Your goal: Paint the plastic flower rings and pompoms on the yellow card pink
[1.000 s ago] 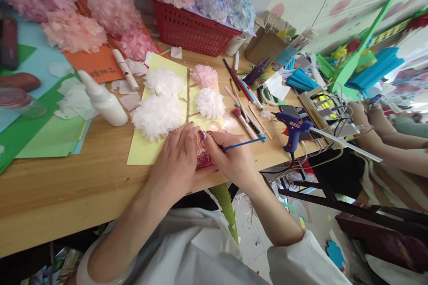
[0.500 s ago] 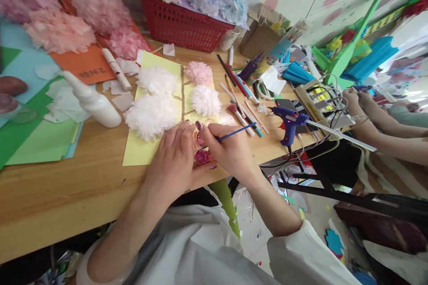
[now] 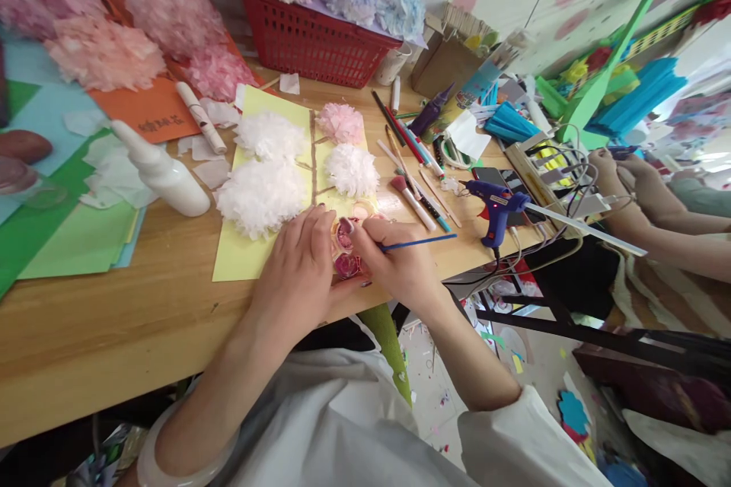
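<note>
My right hand (image 3: 394, 262) pinches a thin blue paintbrush (image 3: 419, 243), its tip down in small round paint pots (image 3: 346, 249) filled with pink paint. My left hand (image 3: 297, 278) curls around those pots from the left and steadies them at the table's front edge. Just beyond lies a pale yellow sheet (image 3: 245, 255) carrying white tissue flowers (image 3: 261, 195) and one pink flower (image 3: 341, 122) along a brown stem.
A white glue bottle (image 3: 163, 171) lies to the left on coloured paper. A blue glue gun (image 3: 496, 207) stands to the right beside brushes and pens (image 3: 412, 160). A red basket (image 3: 311, 38) of tissue flowers sits behind. Another person's hands (image 3: 625, 179) work at the right.
The brush handle dipped lower and my right hand shifted slightly over the paint pots. My left hand stays around them.
</note>
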Motion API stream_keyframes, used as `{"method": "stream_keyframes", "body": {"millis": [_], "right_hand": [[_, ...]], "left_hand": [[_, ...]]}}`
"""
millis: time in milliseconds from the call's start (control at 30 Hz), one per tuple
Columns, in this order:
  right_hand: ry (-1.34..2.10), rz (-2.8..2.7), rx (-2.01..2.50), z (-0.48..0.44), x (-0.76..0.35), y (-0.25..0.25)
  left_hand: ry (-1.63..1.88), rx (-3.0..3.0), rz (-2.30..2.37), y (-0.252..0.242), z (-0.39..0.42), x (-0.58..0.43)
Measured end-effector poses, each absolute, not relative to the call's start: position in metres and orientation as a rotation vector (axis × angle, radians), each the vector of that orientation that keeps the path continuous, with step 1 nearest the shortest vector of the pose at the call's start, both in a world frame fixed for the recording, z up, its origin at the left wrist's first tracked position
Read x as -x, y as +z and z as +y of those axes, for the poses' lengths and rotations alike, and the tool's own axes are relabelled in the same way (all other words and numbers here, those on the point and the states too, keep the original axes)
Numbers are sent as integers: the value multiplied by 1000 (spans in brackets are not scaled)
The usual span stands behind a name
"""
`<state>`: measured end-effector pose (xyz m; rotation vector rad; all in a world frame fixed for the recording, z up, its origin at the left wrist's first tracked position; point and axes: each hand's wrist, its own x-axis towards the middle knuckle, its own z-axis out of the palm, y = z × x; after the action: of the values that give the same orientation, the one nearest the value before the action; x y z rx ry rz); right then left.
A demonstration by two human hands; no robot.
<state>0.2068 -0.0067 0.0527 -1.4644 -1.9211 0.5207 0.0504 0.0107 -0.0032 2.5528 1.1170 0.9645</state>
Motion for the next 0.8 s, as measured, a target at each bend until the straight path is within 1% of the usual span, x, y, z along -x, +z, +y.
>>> {"method": "stream_keyframes", "body": {"millis": [267, 567, 667, 800], "right_hand": [[645, -1785, 1522, -16, -213, 52], [576, -2026, 1541, -22, -227, 59], [664, -2080, 1472, -22, -226, 62], [780, -1946, 1481, -21, -228, 64]], "left_hand": [[968, -2540, 1099, -4, 10, -50], [987, -2544, 1110, -6, 10, -50], [977, -2534, 1109, -6, 10, -50], [992, -2529, 1108, -7, 10, -51]]}}
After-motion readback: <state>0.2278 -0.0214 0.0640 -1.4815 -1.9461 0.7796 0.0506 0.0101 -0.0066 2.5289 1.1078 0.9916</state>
